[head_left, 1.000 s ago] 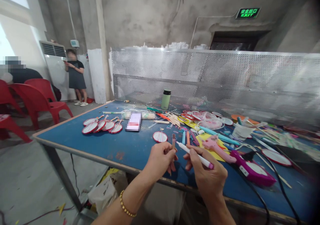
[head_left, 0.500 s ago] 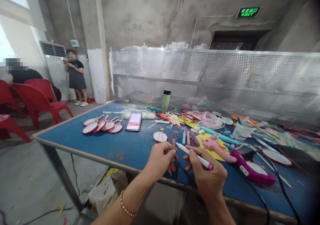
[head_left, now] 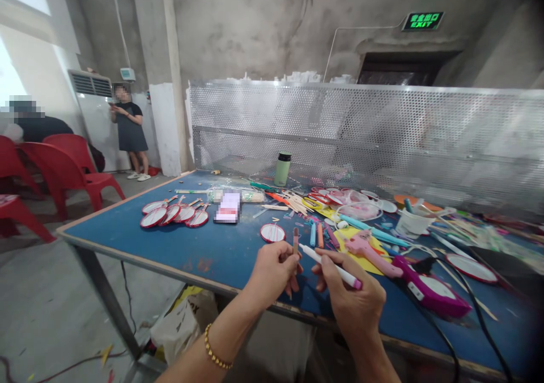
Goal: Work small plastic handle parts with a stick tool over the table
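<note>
My left hand [head_left: 272, 272] pinches a small wooden stick [head_left: 295, 240] upright, just above the near edge of the blue table [head_left: 178, 247]. My right hand [head_left: 352, 298] grips a white marker with a pink end [head_left: 334, 265], its tip pointing left and almost touching the stick. A round red-rimmed paper fan [head_left: 272, 233] lies on the table just beyond my left hand. A gold bead bracelet sits on my left wrist.
Several red-rimmed fans [head_left: 174, 214] lie at the left of the table. A purple glue gun [head_left: 429, 289] with black cord and a pink one [head_left: 368, 250] lie right of my hands amid craft clutter. A green bottle [head_left: 281, 169] stands at the back. Red chairs [head_left: 68, 167] and a standing person [head_left: 127, 131] are at left.
</note>
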Motion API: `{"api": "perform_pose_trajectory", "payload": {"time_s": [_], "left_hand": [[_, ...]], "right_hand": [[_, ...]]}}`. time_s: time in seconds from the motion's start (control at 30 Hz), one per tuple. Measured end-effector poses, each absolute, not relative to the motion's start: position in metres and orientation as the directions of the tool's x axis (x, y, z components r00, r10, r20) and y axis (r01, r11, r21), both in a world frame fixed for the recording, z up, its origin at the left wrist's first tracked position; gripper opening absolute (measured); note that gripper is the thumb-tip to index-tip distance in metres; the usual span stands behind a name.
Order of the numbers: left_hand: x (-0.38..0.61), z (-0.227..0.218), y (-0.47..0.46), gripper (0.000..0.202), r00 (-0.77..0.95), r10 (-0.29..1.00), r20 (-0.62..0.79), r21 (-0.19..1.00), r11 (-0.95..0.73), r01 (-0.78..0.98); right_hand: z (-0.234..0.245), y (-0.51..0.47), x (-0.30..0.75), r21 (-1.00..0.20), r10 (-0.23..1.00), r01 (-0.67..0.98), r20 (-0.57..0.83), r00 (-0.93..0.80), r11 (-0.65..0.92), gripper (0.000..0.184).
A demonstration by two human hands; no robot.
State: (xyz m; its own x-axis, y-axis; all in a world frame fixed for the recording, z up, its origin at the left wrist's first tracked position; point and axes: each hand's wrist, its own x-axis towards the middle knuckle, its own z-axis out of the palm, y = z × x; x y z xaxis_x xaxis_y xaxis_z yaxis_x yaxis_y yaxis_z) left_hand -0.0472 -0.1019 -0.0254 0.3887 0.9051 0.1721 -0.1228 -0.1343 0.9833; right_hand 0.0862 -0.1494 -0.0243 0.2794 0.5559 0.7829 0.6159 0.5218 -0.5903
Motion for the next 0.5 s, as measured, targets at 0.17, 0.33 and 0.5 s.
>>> {"api": "perform_pose_trajectory", "payload": {"time_s": [0.17,0.33,0.5], "left_hand": [[-0.0469,-0.0276,-0.1011,0.015,0.387,0.904,0.183,0.982,-0.151,-0.111],[-0.0468,-0.0271,-0.1005,0.014,0.392,0.904,0.173,0.984,-0.141,-0.109],[-0.047,-0.0273,-0.1003,0.014,0.389,0.905,0.173,0.984,-0.145,-0.102]], "right_hand": [[-0.0211,-0.1508,0.0842,-0.577,0.577,0.633,0.78,0.24,0.517,0.018],[-0.0219,-0.1505,0.0846,-0.574,0.556,0.63,0.79,0.259,0.523,0.017],[-0.0234,-0.1493,0.0861,-0.554,0.549,0.642,0.801,0.238,0.53,0.018]]}}
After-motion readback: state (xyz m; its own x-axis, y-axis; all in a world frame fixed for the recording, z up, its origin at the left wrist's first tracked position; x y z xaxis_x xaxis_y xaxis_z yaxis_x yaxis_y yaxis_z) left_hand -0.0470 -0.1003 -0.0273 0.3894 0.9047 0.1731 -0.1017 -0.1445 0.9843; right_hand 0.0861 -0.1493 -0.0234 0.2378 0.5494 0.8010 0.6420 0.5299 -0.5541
